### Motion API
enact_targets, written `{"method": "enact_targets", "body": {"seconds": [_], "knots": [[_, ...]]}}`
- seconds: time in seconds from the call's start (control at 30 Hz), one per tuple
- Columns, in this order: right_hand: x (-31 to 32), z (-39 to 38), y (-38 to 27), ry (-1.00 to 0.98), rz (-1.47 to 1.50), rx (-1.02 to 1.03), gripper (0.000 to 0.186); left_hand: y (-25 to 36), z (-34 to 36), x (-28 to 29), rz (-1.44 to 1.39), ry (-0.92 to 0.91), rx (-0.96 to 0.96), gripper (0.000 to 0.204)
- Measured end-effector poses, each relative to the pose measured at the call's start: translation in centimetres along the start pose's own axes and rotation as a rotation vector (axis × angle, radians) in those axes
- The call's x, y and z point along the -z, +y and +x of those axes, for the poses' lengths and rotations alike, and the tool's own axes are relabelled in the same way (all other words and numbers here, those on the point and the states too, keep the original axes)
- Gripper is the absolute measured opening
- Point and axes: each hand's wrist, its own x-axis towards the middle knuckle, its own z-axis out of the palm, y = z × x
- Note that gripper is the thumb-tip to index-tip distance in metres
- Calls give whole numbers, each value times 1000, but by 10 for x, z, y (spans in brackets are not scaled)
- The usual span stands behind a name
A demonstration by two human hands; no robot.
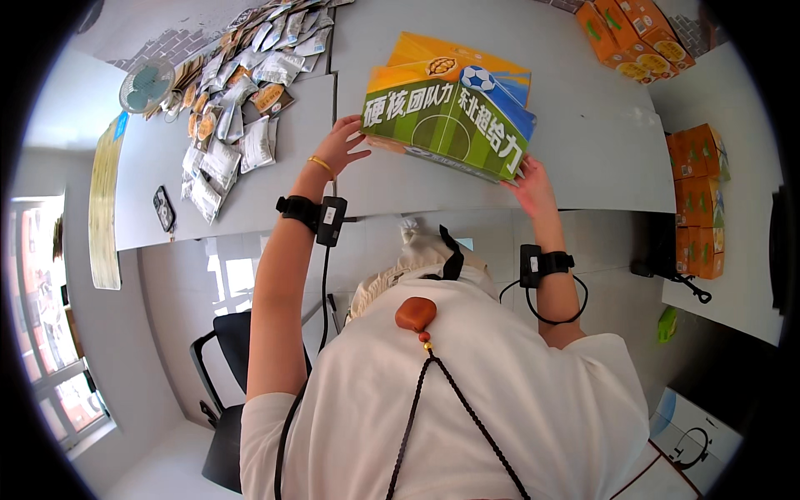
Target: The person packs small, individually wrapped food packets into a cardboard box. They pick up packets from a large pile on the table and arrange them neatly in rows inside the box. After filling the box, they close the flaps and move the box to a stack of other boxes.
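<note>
Over the grey bench (600, 167), the green box (442, 133) stretches crosswise between your left hand (342, 146), spread at its end, and gripping right hand (534, 188).

From where I stand, bold white Chinese characters (407, 105) read plainly across the colourful box (472, 125) between the left fingers (359, 155) and the right fingers (532, 173). They run in two slanting rows over a printed green pitch. Smaller print lies along its front edge, too tiny for me to make out, as is that on the pale packets (222, 158) left of the left fingers.
</note>
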Motion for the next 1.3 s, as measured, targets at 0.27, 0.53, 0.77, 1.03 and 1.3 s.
{"method": "enact_targets", "body": {"seconds": [0.27, 0.53, 0.77, 1.03, 1.3], "knots": [[-43, 9, 20, -155, -683, 235, 39, 58, 26, 25, 852, -195, -18, 36], [-82, -17, 45, 47, -915, 391, 46, 26, 41, 29, 1445, -345, -805, 46], [-119, -67, 68, 162, -720, 204, 38, 38, 4, 49, 1561, -368, -878, 26], [-156, -19, 66, 236, -1656, 490, 38, 49, -38, 71, 1551, -433, -755, 18], [-193, 47, 47, 340, -1828, 916, 60, 34, -21, 86, 1406, -530, -693, 20]]}}
